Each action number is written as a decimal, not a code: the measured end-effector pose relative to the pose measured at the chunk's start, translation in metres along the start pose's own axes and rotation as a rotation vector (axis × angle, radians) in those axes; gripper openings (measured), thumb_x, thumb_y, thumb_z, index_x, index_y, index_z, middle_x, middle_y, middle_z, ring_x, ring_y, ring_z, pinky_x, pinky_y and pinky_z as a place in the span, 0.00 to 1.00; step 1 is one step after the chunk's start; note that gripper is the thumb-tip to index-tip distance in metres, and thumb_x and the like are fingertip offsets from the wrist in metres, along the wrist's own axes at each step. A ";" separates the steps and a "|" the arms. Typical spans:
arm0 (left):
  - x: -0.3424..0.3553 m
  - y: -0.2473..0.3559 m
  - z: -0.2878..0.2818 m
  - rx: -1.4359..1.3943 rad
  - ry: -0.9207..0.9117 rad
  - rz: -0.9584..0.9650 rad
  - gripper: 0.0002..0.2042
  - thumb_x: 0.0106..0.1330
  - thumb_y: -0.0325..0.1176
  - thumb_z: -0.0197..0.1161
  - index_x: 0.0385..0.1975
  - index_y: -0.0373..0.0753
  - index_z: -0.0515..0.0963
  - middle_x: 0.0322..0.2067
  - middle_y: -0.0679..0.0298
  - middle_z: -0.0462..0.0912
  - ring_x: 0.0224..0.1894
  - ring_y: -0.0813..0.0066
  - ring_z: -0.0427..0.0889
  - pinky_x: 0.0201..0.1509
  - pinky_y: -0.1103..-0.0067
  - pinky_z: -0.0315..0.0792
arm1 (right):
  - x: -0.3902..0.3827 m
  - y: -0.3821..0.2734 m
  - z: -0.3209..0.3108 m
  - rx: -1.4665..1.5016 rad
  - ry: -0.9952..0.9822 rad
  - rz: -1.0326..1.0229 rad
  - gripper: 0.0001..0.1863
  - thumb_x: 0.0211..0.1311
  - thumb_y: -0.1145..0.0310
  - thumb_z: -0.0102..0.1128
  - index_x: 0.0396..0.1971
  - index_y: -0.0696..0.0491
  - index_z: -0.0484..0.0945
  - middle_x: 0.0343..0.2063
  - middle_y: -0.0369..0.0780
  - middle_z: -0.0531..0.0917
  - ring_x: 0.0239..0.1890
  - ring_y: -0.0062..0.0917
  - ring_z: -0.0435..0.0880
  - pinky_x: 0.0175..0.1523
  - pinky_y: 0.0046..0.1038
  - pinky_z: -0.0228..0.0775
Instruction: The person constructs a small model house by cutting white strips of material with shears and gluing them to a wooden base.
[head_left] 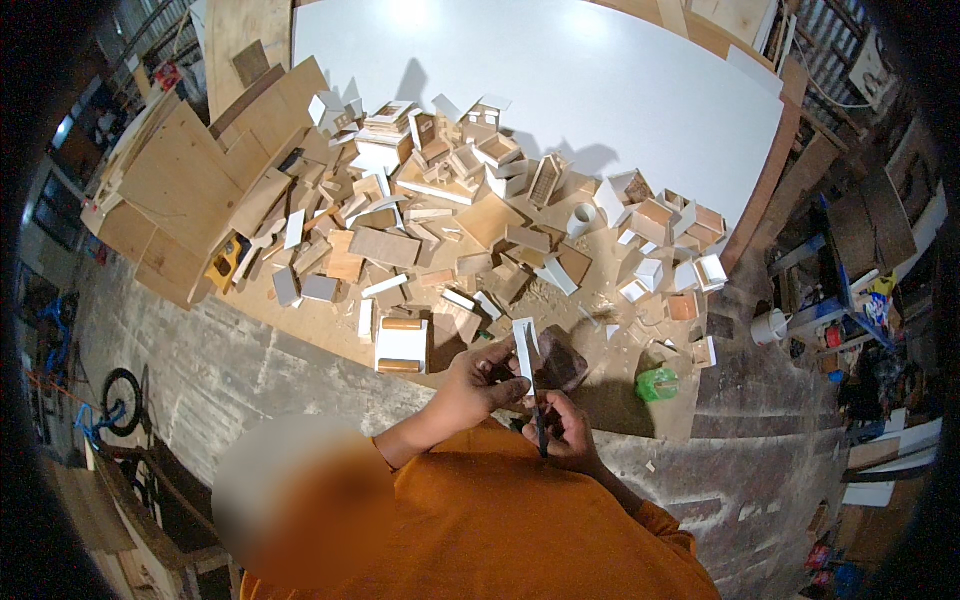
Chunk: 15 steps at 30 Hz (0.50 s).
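Observation:
Close in front of my orange shirt, my left hand [477, 383] pinches a narrow white strip [523, 350] that stands roughly upright. My right hand [565, 428] is closed around a long, thin dark tool [542, 425]. The tool runs along the strip's right side; whether it is a knife or scissors I cannot make out. Just beyond my right hand lies a dark, brownish block-like thing [565, 358]. A white panel with two brown bars [402, 346] lies left of my left hand. To the right sits a translucent green plastic container [657, 384].
Small wooden and white offcuts [385, 247] and little box-like models [645, 215] crowd the work board. A white cup [581, 219] stands among them. Behind lies a large white sheet [620, 90]. Plywood panels [175, 165] lean at left, beside a yellow tool [228, 262].

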<state>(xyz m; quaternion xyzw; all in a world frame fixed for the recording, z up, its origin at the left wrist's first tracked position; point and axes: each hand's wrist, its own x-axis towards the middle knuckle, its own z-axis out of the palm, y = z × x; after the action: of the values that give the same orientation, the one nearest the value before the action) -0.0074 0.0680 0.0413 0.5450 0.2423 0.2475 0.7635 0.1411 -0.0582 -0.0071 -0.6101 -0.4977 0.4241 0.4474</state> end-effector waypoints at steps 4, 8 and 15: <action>0.000 0.000 0.000 0.041 -0.004 0.000 0.22 0.59 0.19 0.57 0.56 0.31 0.65 0.33 0.66 0.79 0.33 0.81 0.79 0.38 0.83 0.74 | -0.001 -0.002 0.002 0.039 0.030 -0.022 0.22 0.50 0.62 0.69 0.42 0.54 0.73 0.25 0.35 0.77 0.26 0.17 0.75 0.33 0.21 0.67; 0.001 -0.001 0.002 0.002 -0.005 -0.022 0.23 0.59 0.19 0.58 0.57 0.32 0.66 0.32 0.67 0.78 0.33 0.82 0.78 0.38 0.84 0.73 | -0.005 0.006 0.005 0.067 0.033 0.024 0.21 0.50 0.63 0.68 0.43 0.53 0.73 0.30 0.35 0.79 0.30 0.18 0.76 0.35 0.21 0.67; 0.002 -0.007 0.004 0.143 -0.060 0.004 0.23 0.60 0.20 0.59 0.57 0.34 0.67 0.32 0.69 0.76 0.33 0.84 0.75 0.37 0.85 0.73 | -0.005 0.008 0.011 0.220 0.075 -0.011 0.19 0.55 0.67 0.62 0.46 0.55 0.70 0.34 0.32 0.77 0.34 0.14 0.73 0.40 0.18 0.64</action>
<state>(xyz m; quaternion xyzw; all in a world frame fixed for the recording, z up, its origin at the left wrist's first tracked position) -0.0027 0.0639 0.0359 0.6057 0.2354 0.2148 0.7291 0.1315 -0.0630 -0.0173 -0.5701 -0.4341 0.4506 0.5325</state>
